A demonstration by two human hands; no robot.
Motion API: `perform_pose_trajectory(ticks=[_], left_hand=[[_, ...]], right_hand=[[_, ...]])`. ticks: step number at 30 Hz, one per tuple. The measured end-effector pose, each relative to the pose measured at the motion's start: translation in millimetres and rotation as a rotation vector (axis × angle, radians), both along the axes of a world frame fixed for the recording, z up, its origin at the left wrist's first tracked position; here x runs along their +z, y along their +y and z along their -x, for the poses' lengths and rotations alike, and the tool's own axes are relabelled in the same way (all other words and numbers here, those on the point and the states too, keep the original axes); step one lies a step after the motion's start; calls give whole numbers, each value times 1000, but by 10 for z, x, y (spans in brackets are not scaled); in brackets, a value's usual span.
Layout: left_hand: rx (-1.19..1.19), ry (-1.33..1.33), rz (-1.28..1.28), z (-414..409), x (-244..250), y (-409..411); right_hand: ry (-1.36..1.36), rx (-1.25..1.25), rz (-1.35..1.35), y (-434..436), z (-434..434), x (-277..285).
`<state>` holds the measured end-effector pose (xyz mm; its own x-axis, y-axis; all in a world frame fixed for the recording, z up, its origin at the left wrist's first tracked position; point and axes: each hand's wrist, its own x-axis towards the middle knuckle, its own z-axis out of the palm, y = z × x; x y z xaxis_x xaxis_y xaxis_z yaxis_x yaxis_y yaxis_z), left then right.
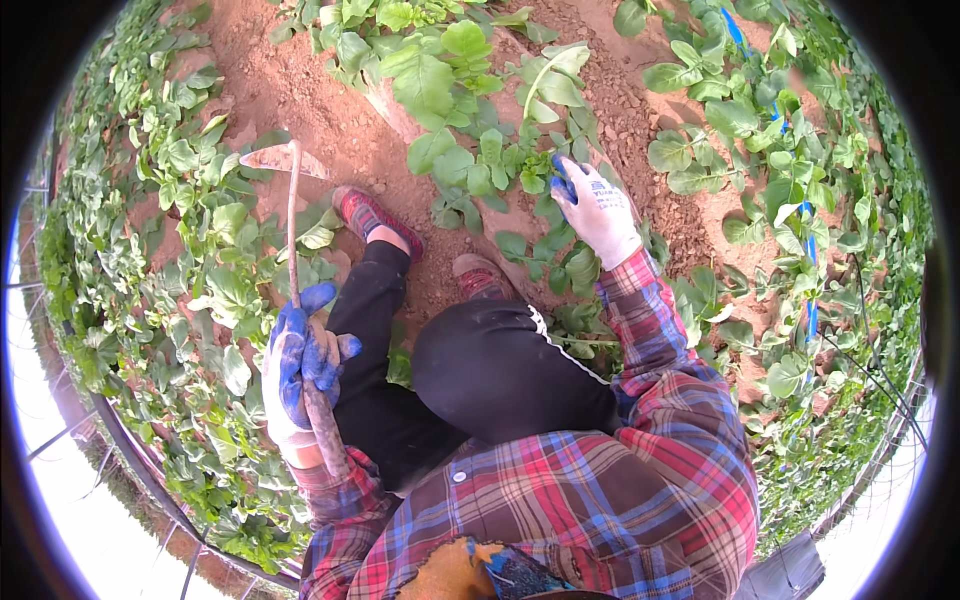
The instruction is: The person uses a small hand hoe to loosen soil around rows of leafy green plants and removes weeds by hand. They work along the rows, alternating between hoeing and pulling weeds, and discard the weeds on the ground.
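Observation:
My left hand (304,360), in a white glove with blue coated fingers, is wrapped around the wooden handle (293,225) of a hand hoe. The handle rises past my left leg to a dirty, crescent-shaped metal blade (274,158). That blade hangs over bare soil beside my left foot. My right hand (596,206), gloved the same way, reaches down to a leafy green plant (487,157) in front of me. Its blue fingertips are at the plant's right side, close to small young leaves. Whether they pinch anything is hidden.
Dense rows of leafy plants lie left (187,315) and right (780,150), with reddish soil (300,82) between. A blue strip (810,270) runs along the right row. My shoes (379,221) stand on soil close to the plants. Curved frame poles (150,480) edge the lower left.

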<state>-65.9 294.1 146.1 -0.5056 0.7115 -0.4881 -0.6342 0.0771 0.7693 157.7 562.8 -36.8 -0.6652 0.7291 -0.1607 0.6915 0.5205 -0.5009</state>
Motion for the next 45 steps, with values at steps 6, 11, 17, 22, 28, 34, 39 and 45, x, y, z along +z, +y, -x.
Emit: perform_pose_trajectory(ticks=[6,11,17,22,28,34,39,45], left_hand=[[8,20,11,-35,38,45],[26,37,41,-59,63,68],[21,49,25,-50,72,63],[31,101,50,-104,98,75],[27,87,45,-133,85,108],[47,94,66,-171,102,152],[86,109,51,-163,79,97],[64,137,52,-168,109,90]], right_hand=[[246,-128,291,423,85,-60],[-97,146,416,1045,438,-128],[-379,445,237,1295,777,-766],[-548,382,143,1080,1081,-646],[-699,440,157,1213,1195,-933],[-600,320,102,1226,1126,-1000],[-314,458,90,1165,990,-837],[226,-335,914,1269,505,-424]])
